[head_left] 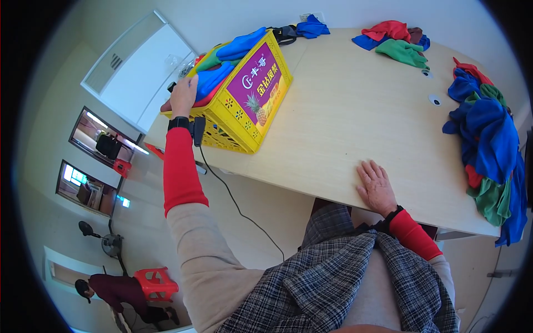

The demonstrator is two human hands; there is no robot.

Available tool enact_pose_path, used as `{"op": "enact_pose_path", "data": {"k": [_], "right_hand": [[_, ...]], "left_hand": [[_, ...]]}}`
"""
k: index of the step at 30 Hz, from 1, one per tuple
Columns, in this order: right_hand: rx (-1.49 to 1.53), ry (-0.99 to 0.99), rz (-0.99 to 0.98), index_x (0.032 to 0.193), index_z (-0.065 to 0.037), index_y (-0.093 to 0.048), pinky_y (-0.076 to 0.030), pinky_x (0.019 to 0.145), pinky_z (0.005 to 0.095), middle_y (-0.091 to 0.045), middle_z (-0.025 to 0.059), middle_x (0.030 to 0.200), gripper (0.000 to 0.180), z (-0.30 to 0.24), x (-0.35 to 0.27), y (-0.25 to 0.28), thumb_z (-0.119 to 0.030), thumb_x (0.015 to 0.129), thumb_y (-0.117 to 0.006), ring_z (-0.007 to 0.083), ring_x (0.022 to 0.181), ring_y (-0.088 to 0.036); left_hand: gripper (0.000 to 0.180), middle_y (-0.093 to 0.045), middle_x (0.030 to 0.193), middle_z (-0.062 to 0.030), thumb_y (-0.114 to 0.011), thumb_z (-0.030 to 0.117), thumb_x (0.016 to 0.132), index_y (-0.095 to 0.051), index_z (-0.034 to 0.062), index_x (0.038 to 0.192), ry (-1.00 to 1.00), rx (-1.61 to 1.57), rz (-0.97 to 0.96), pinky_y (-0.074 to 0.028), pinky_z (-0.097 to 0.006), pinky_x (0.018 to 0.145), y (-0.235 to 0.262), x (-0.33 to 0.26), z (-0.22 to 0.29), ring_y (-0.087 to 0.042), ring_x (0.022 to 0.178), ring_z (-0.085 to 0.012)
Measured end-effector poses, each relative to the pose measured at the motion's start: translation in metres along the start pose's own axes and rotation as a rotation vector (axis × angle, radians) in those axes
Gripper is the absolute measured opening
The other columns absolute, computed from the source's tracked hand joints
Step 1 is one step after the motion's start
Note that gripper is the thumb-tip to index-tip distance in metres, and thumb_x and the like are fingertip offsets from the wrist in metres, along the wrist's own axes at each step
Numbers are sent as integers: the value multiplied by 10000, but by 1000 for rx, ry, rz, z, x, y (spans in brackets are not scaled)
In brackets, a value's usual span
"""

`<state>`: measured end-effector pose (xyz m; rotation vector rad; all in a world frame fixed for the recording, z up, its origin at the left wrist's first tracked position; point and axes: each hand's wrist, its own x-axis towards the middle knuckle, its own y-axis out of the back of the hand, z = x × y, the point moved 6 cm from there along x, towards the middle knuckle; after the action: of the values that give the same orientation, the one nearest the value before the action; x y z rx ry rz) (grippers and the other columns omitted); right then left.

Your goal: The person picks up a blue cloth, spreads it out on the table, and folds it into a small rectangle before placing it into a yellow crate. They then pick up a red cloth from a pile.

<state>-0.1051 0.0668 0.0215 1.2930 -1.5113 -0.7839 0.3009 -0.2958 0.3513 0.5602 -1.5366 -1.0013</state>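
By the left grip, smooth, soft-looking blue cloths sit in a crate of hard, moulded yellow plastic with a smooth printed panel. Beneath the right grip, the table has a smooth, pale wood-look top; right of that grip, the cloth pile is creased fabric.

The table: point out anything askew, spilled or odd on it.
A blue cloth at the near right corner of the table looks askew: its end droops past the edge. Cloths also bulge above the rim of the yellow crate. I see no spill or damage.
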Motion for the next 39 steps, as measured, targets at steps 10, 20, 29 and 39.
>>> {"op": "enact_pose_path", "data": {"k": [10,20,29,39], "right_hand": [[12,21,87,1416,-15,-511,-286,1195,495,-466,182,1502,577,-5,-3,9,-293,922,-620,382,1431,-377],[-10,34,295,1332,-47,-587,-305,1175,492,-524,142,1446,502,2,-17,-12,-341,926,-610,350,1408,-399],[328,-179,688,974,-77,-722,-529,825,464,-710,149,971,173,102,-73,108,-198,860,-678,367,944,-655],[-807,-529,919,1231,-127,-651,-467,1010,414,-627,141,1261,444,237,-151,299,-161,800,-753,340,1184,-582]], "left_hand": [[594,-313,1619,-163,-320,290,1091,-219,-12,1593,-311,-30,-629,-205,-361,1245,-110,15,-77,-261,1506,-284],[892,-309,1622,-115,-651,442,920,-199,138,1626,-67,-188,-571,-350,-373,1134,-109,36,-95,-412,1397,-250],[684,-527,1450,-185,-559,501,1014,-474,3,1474,232,-532,-479,-411,-370,1070,-88,-11,-16,-532,1271,-274],[498,-643,1269,-218,-509,389,1059,-635,-61,1229,-124,-128,219,-439,-447,1011,-48,-81,-39,-588,1155,-394]]}}
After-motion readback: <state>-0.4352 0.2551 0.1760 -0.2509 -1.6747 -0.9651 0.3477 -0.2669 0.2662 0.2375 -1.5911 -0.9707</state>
